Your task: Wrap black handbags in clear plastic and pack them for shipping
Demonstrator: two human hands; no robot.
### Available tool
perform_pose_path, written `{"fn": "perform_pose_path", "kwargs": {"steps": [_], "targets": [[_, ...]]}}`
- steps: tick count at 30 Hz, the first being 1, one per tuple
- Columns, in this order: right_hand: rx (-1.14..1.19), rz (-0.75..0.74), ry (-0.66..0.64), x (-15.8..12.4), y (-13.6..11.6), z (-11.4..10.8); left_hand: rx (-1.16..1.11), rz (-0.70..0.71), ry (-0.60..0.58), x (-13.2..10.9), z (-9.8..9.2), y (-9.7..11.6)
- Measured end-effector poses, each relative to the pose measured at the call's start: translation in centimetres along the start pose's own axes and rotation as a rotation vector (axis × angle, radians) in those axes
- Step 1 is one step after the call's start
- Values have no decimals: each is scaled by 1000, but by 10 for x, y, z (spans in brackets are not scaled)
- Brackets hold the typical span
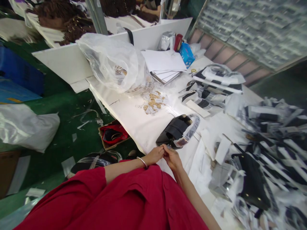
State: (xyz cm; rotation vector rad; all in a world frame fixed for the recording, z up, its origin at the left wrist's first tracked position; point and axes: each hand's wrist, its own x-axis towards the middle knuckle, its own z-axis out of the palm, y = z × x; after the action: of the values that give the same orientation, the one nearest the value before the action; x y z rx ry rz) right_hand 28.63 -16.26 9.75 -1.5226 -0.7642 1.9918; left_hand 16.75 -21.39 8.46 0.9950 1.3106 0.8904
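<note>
A small black handbag (pixel 174 129) stands on the white table (pixel 134 119) in front of me, its top partly open. Clear plastic wraps its handle (pixel 192 127), which leans over to the right. At the bag's near side my left hand (pixel 155 155) and my right hand (pixel 172 158) meet, fingertips pinched together. Whatever lies between the fingers is too small to make out. Past the bag is a loose pile of small brown and white tags (pixel 153 101).
A large clear plastic bag (pixel 115 62) and a stack of white sheets (pixel 165 62) lie farther back, near a blue box (pixel 186 54). Many black bags with white wrapping (pixel 283 140) crowd the right side. A box with red contents (pixel 114 134) is on the green floor, left.
</note>
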Motion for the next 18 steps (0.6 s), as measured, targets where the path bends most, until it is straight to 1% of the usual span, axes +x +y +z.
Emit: {"fn": "perform_pose_path", "kwargs": {"steps": [2, 4, 5, 7, 9, 11, 13, 15, 18], "targets": [[-157, -125, 77, -2, 3, -5, 65, 13, 21, 0, 0, 3], [-314, -215, 135, -3, 3, -10, 99, 4, 33, 1, 0, 6], [-368, -242, 138, -4, 2, -12, 94, -7, 32, 1, 0, 7], [-409, -257, 82, -6, -1, -16, 54, -30, 11, 0, -1, 8], [-375, -233, -28, -9, -6, -19, -49, -78, -58, 0, -3, 8], [-312, -191, -129, -11, -10, -23, -216, -159, -141, 0, -6, 7], [-261, -161, -186, -13, -12, -24, -406, -248, -208, 0, -10, 6], [-215, -152, -197, -13, -11, -24, -562, -322, -277, 3, -15, 6], [-41, -129, -137, -11, -3, -19, -779, -423, -431, 7, -22, 7]]}}
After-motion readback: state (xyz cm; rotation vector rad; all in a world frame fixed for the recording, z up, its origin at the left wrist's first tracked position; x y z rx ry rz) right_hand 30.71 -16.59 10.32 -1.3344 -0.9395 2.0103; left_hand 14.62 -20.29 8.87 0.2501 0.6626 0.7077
